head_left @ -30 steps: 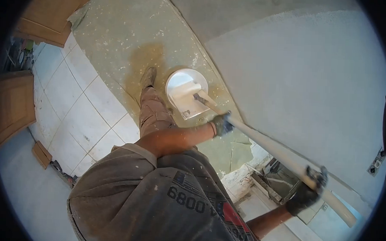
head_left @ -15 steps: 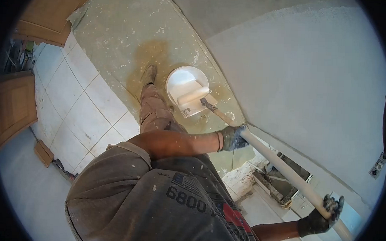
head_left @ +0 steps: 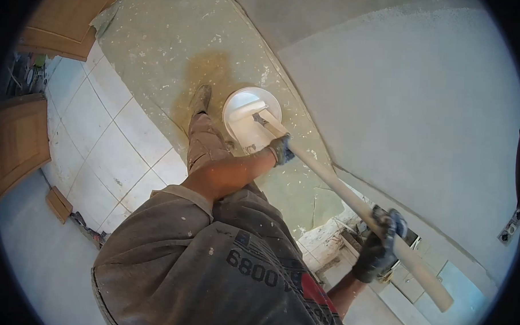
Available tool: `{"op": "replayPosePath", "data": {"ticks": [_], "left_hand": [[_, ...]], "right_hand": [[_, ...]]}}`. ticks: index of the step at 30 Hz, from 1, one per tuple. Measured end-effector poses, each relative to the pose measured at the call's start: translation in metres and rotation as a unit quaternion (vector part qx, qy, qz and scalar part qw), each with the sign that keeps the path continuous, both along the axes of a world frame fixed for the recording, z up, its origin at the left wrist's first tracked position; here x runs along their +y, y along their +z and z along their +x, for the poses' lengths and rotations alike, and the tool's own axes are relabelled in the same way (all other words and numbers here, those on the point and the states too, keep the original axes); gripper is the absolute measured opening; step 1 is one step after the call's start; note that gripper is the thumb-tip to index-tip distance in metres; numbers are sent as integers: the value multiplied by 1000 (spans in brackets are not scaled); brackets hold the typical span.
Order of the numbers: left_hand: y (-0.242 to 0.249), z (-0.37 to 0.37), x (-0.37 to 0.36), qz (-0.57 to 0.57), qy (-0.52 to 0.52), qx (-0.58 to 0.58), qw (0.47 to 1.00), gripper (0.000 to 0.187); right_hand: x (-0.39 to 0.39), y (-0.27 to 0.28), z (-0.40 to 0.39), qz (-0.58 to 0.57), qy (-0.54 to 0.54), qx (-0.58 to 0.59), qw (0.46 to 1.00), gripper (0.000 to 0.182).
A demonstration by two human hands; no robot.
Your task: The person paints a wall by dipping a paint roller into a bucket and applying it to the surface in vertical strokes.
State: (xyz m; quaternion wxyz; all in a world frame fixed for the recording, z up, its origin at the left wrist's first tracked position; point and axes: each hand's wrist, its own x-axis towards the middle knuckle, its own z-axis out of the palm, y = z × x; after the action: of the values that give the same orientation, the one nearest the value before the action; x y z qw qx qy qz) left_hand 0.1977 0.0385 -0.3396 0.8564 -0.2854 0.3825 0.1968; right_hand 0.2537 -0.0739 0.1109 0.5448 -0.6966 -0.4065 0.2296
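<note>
A long pole (head_left: 336, 182) slants from the bucket toward the lower right. My left hand (head_left: 282, 150), in a dark paint-stained glove, is closed round it near the roller end. Farther up, my right hand (head_left: 381, 242), also gloved, grips the pole near its free end. The pale roller (head_left: 248, 110) at the other end lies inside the round white bucket (head_left: 227, 114), against a sloping paint-coated board (head_left: 250, 134). White paint shows in the bucket.
A paint-spotted greenish sheet (head_left: 155, 44) covers the floor under the bucket, beside white tiles (head_left: 106, 140). A grey wall (head_left: 410, 110) rises on the right, with a socket (head_left: 510, 227). Wooden doors (head_left: 20, 145) stand at left. My shoe (head_left: 201, 97) is near the bucket.
Both hands and the pole have moved toward the bucket, up and left. The roller has shifted up and left, deeper into the bucket. The pole's free end now shows.
</note>
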Motion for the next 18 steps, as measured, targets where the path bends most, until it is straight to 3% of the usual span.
{"op": "replayPosePath", "data": {"ticks": [2, 4, 6, 10, 14, 16, 18], "left_hand": [[-39, -5, 1, 16, 3, 2, 1000, 35], [-52, -15, 6, 30, 5, 2, 1000, 37], [-51, -24, 8, 50, -69, 48, 995, 39], [-37, -19, -2, 85, -57, 39, 994, 40], [48, -1, -17, 132, -106, -34, 985, 44], [89, 12, -27, 122, -105, -96, 982, 43], [125, 14, -38, 121, -93, -139, 978, 43]], "right_hand": [[7, -23, -18, 4, -9, 0, 1000, 15], [3, -40, -11, -24, 31, -102, 994, 17], [3, -44, -11, -28, 30, -77, 996, 17], [-2, -38, 6, -48, 44, -144, 987, 21], [-8, 31, 54, 41, 29, -8, 999, 40], [-8, 78, 53, 68, -77, -68, 992, 46], [-25, 115, 76, 127, -5, -71, 989, 49]]}}
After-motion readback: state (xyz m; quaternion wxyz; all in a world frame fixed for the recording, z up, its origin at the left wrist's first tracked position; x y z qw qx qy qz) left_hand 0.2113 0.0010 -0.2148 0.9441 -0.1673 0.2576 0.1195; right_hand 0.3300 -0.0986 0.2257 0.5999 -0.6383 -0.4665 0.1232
